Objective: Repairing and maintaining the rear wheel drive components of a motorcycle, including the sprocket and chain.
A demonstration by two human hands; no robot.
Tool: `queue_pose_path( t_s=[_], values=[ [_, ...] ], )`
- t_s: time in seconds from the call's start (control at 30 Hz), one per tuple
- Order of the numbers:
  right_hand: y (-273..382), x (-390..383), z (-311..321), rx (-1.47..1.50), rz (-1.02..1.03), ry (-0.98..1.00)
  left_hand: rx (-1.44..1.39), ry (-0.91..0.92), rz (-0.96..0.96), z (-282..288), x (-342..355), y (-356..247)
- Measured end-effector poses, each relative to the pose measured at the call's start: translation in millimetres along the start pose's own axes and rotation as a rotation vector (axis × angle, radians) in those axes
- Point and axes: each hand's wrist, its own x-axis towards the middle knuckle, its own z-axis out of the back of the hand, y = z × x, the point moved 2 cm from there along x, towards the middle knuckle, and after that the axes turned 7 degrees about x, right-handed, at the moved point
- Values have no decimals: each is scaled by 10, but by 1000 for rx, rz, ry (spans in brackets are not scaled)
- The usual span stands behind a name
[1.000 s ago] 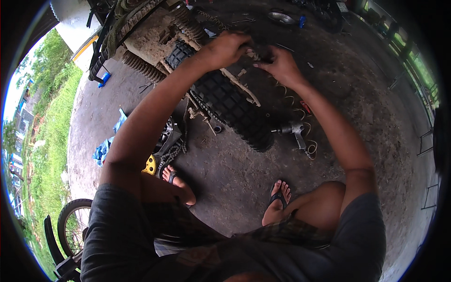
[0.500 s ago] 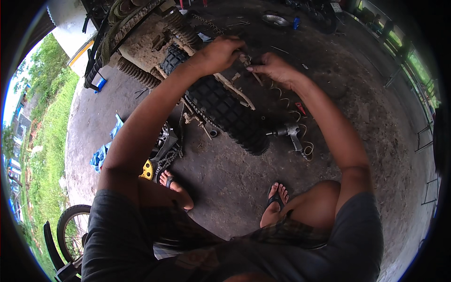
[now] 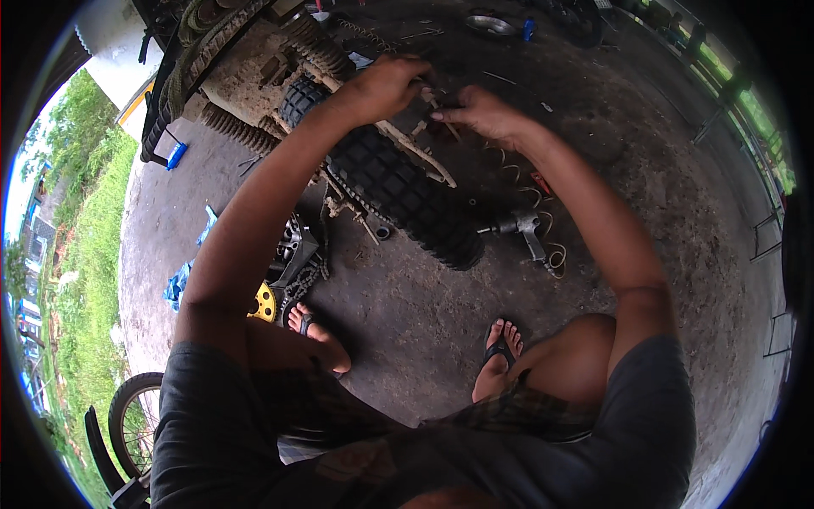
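Observation:
I squat over a motorcycle lying on the concrete, its knobby black tyre (image 3: 398, 191) running away from me. My left hand (image 3: 386, 85) is closed on a part at the far end of the pale swingarm (image 3: 420, 153). My right hand (image 3: 475, 112) faces it, pinching a small thin tool or bolt against the same spot. The two hands almost touch; what sits between them is too small to make out.
A pneumatic impact wrench (image 3: 524, 229) with coiled hose lies right of the tyre. A chain and yellow sprocket (image 3: 270, 299) lie by my left foot. Blue rags (image 3: 180, 284) lie left, a metal dish (image 3: 487, 24) at the back, another wheel (image 3: 131, 424) lower left.
The view has shifted slightly, so the hands and tyre sit a little higher and further left. Both hands stay together at the swingarm end, the right hand has edged toward the left.

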Motion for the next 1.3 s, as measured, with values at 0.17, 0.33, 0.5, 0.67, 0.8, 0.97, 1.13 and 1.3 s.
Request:
queue_pose_path(
  t_s=[0.17, 0.33, 0.5, 0.67, 0.8, 0.97, 1.13, 1.3],
  values=[
    [-47, 39, 9, -432, 256, -199, 43, 55, 54, -3, 2, 6],
    [-89, 74, -33, -472, 245, -99, 33, 139, 111, -27, -5, 33],
    [-26, 12, 24, 134, -49, 162, -7, 60, -68, -35, -9, 5],
    [-5, -9, -26, -890, 368, -215, 16, 184, 175, -47, 25, 74],
    [-100, 66, 16, -256, 165, 20, 19, 116, 34, -33, 2, 40],
    [-74, 30, 73, -873, 485, -169, -25, 111, 93, -27, 2, 33],
    [-130, 67, 15, -521, 327, 0, 25, 125, 94, 11, 4, -2],
    [-97, 11, 80, -128, 134, 96, -46, 36, -42, 46, -30, -95]
  ],
)
